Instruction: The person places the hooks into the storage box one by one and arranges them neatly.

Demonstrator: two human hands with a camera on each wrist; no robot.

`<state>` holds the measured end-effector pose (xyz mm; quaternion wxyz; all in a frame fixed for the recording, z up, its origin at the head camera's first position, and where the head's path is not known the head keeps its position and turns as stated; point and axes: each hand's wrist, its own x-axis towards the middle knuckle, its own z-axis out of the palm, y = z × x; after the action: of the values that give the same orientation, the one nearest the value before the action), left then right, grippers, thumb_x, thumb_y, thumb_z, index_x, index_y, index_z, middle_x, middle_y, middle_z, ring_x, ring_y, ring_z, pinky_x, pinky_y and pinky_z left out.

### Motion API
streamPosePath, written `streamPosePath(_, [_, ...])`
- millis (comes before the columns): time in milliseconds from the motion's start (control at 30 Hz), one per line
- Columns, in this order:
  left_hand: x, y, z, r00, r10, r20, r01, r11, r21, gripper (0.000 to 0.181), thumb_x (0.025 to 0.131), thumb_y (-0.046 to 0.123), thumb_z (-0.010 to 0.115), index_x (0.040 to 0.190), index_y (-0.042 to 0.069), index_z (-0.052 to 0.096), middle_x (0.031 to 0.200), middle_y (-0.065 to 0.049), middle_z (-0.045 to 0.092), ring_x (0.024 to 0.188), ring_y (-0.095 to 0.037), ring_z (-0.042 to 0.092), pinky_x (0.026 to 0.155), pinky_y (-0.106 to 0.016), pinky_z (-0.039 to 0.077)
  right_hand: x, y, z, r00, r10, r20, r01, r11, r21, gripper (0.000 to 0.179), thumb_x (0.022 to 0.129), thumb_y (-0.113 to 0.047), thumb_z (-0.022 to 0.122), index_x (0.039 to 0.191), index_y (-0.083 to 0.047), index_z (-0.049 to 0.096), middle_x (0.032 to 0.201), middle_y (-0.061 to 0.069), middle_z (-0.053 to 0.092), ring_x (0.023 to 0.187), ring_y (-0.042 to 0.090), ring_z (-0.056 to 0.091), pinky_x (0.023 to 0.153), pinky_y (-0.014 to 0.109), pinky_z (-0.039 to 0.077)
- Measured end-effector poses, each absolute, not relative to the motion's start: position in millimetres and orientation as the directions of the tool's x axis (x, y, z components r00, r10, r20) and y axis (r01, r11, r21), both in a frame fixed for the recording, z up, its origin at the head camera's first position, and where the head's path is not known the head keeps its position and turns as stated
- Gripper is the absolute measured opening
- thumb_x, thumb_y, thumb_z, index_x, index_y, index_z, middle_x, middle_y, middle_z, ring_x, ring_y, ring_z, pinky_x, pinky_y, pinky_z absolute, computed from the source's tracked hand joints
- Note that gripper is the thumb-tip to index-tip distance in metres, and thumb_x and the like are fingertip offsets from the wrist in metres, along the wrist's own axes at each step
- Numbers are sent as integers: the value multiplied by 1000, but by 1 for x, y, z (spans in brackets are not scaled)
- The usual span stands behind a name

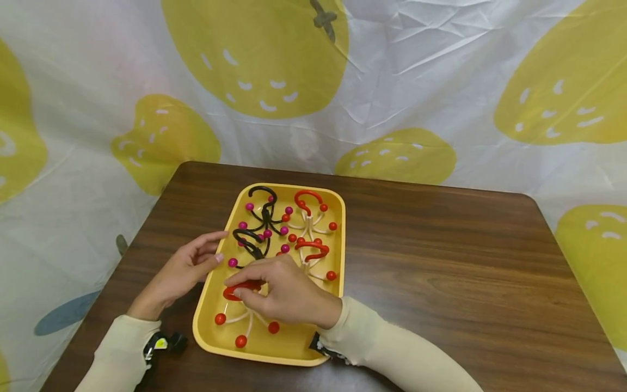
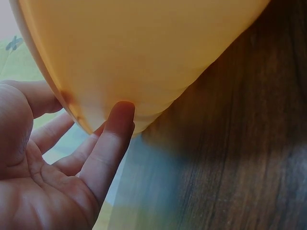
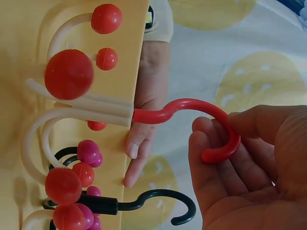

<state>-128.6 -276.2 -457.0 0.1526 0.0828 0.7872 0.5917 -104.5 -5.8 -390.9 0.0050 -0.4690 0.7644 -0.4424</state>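
My right hand [image 1: 291,291] pinches the red hook [image 3: 182,105] of a multi-arm hanger between thumb and fingers. White curved arms [image 3: 79,110] tipped with red balls [image 3: 69,74] spread below that hook, over the near end of a yellow tray [image 1: 259,355]. At the tray's left side, my left hand [image 1: 181,272] holds its edge. The left thumb lies at the rim and a fingertip [image 2: 122,115] presses the outer wall. Just beyond the right hand, a black-hooked hanger [image 1: 249,239] with magenta balls is partly hidden by that hand.
Other hangers lie in the tray: another black one [image 1: 266,215] at the far left and red-hooked ones [image 1: 308,201] along the right side. The tray stands on a dark wooden table [image 1: 441,272]. Behind it hangs a white cloth [image 1: 392,71] with yellow fruit prints.
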Motion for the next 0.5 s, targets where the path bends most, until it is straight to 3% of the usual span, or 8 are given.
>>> streamPosePath(300, [-129,-275,-455,-941,310,-133,-35,303,952,56,109,20,61,159,7,42,139,-33,60,102,-12,72,76,-37,65,-107,-5,-394,-552,-749,367,-688,160,-707,20,94,-7,75,113,-10,82,105,1,82,78,-4,60,67,9,47])
streamPosePath(500, [-128,-275,-456,-941,306,-144,-49,299,953,56,109,20,61,160,8,42,140,-32,59,104,-14,73,78,-37,65,-106,-5,-393,-550,-766,333,-657,150,-739,21,94,-7,75,114,-8,82,106,2,82,86,-7,65,79,9,54])
